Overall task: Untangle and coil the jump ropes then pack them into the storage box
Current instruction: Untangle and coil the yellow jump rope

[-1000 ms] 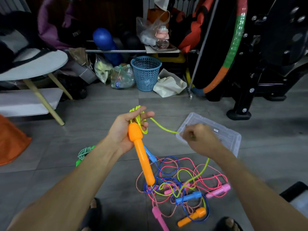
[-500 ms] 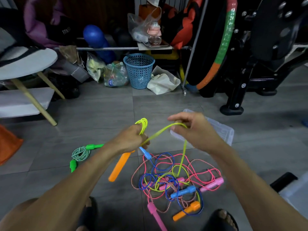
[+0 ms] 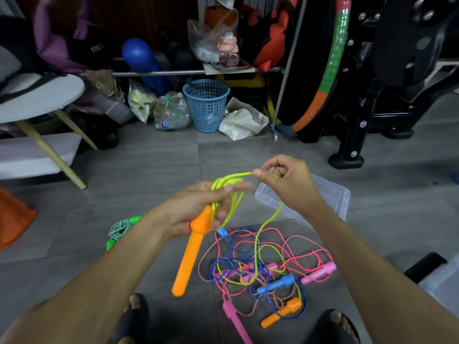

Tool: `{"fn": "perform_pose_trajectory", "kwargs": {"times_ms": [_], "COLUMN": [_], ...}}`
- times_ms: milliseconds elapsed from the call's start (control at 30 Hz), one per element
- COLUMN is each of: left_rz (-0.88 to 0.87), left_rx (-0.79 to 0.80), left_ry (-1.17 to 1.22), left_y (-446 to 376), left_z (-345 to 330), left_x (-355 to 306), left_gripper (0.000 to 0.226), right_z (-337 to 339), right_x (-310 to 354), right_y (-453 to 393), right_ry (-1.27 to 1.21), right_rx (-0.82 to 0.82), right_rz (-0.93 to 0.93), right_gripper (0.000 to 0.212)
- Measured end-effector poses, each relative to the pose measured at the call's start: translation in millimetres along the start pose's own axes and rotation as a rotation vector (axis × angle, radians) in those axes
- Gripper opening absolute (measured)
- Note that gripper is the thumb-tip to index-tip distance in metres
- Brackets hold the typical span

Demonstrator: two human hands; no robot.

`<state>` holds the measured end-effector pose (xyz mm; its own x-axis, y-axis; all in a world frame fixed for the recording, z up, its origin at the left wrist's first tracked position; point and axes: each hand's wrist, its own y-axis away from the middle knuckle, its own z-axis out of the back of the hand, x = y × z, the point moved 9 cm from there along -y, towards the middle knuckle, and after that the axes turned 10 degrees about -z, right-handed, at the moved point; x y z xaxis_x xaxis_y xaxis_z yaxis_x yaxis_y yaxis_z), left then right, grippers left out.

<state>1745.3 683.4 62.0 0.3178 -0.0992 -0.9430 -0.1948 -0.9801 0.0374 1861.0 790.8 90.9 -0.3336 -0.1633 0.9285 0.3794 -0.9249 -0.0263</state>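
My left hand (image 3: 196, 209) grips an orange handle (image 3: 189, 256) and several loops of the yellow-green jump rope (image 3: 229, 192). My right hand (image 3: 285, 180) pinches the same yellow-green cord just right of the loops. The cord runs down from there into a tangled pile of ropes (image 3: 260, 266) on the floor: blue, pink and twisted cords with pink, blue and orange handles. A clear plastic storage box (image 3: 332, 197) lies on the floor behind my right hand. A coiled green-and-white rope (image 3: 120, 229) with green handles lies to the left.
A blue mesh bin (image 3: 206, 105), bags and bottles line the back wall. A white stool with wooden legs (image 3: 44, 100) stands left, an orange cone (image 3: 12, 217) at the left edge. Black gym equipment (image 3: 372, 95) and a hoop stand right. My sandalled feet (image 3: 332, 326) are below.
My right hand has carried the cord up and over towards my left hand, adding to the loops. The orange handle has swung to hang down from my left hand.
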Motion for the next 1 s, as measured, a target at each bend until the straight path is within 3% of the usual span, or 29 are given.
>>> {"fn": "perform_pose_trajectory", "kwargs": {"times_ms": [100, 167, 267, 333, 400, 500, 600, 700, 833, 933, 1000], "left_rz": [-0.146, -0.206, -0.236, -0.235, -0.227, -0.234, -0.293, -0.308, -0.186, -0.072, 0.006], "left_rx": [-0.209, -0.35, -0.507, -0.564, -0.582, -0.579, -0.551, -0.47, -0.194, -0.091, -0.045], "left_ry": [0.214, 0.328, 0.45, 0.451, 0.385, 0.276, 0.195, -0.11, -0.856, -0.944, -0.906], "left_y": [0, 3, 9, 11, 13, 14, 13, 7, -3, -6, -6], "left_z": [30, 53, 73, 76, 75, 73, 72, 64, 33, 26, 29], "left_x": [-19, -26, -27, -26, -27, -32, -38, -37, -14, 2, 9], "left_gripper": [0.041, 0.042, 0.036, 0.031, 0.024, 0.009, 0.007, 0.009, 0.015, 0.016, 0.015], "right_z": [-12, -10, -1, 3, 6, -6, -40, -74, -81, -69, -55], "right_x": [-46, -76, -95, -86, -70, -40, -19, -3, 21, 23, 19], "right_y": [-5, -3, 2, -3, -10, -5, 14, 45, 56, 52, 46], "right_ry": [0.093, 0.097, -0.241, -0.48, -0.336, 0.286, 0.459, 0.48, 0.202, 0.085, 0.019], "right_rx": [0.163, 0.178, 0.142, 0.117, 0.059, 0.056, 0.329, 0.616, 0.641, 0.615, 0.569], "right_rz": [-0.231, -0.371, -0.568, -0.551, -0.426, -0.16, -0.064, -0.078, -0.035, -0.055, -0.079], "right_gripper": [0.032, 0.029, 0.017, 0.019, 0.018, 0.029, 0.034, 0.035, 0.028, 0.011, 0.015]}}
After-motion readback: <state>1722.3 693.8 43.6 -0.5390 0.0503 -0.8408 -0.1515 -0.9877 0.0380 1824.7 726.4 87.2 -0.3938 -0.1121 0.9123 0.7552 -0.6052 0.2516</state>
